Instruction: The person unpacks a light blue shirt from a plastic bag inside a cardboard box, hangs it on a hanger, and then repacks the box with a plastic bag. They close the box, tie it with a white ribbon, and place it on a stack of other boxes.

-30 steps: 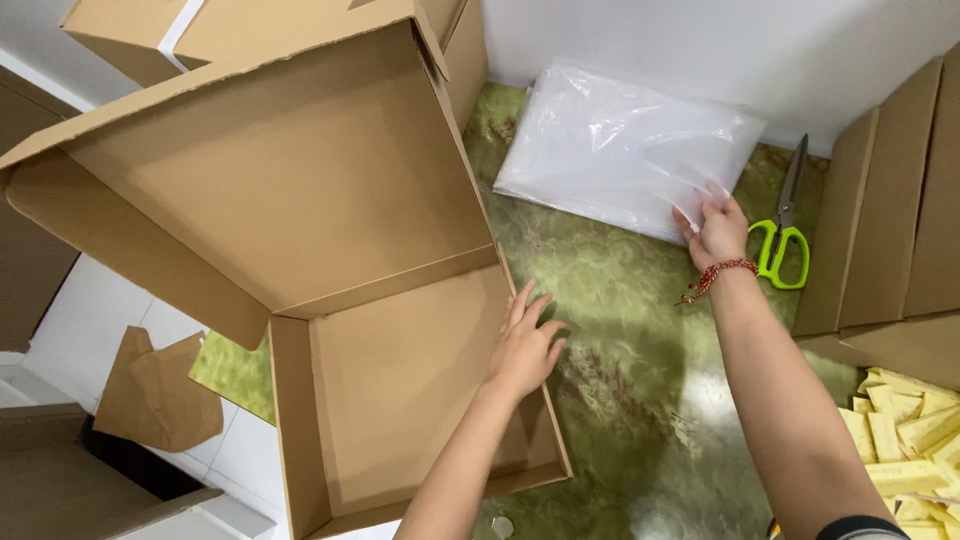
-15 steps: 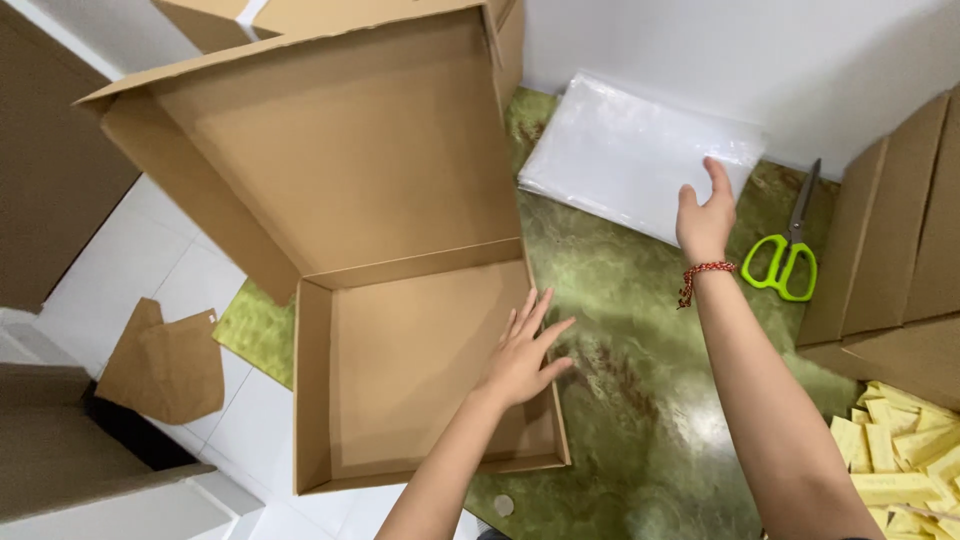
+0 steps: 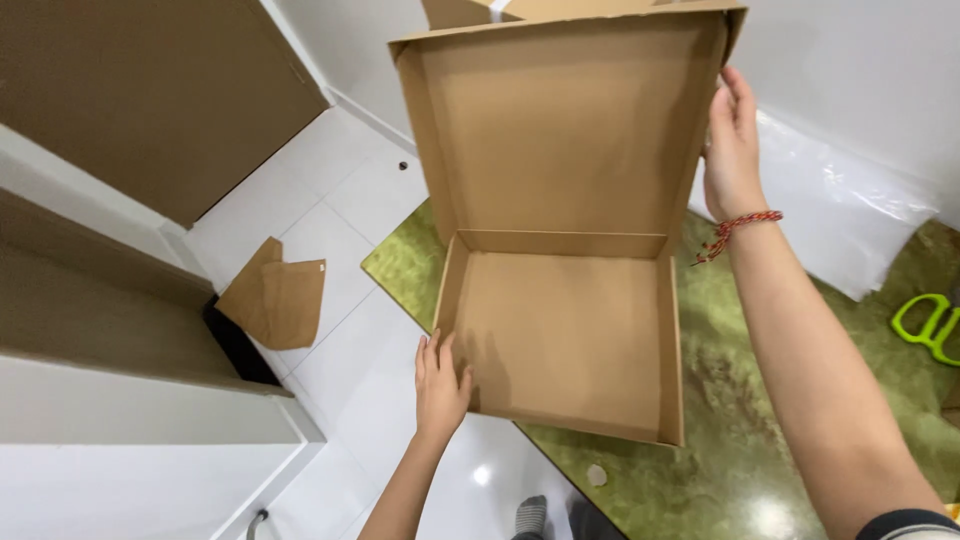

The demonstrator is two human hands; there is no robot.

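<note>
An open brown cardboard box [image 3: 565, 330] lies on a green marbled table [image 3: 740, 400], its lid [image 3: 570, 130] standing upright. My left hand [image 3: 440, 385] rests flat against the outer front-left corner of the box's tray, fingers spread. My right hand [image 3: 733, 145] holds the right edge of the raised lid; a red string bracelet is on that wrist. The box is empty inside.
A clear plastic bag [image 3: 850, 210] lies on the table behind my right arm. Green-handled scissors [image 3: 930, 325] sit at the right edge. A cardboard scrap [image 3: 275, 300] lies on the white tiled floor at left, beside brown and white furniture [image 3: 120, 300].
My right hand left the plastic bag and took the lid's right edge, raising the lid upright. My left hand moved from inside the tray to its front-left corner. The view swung left.
</note>
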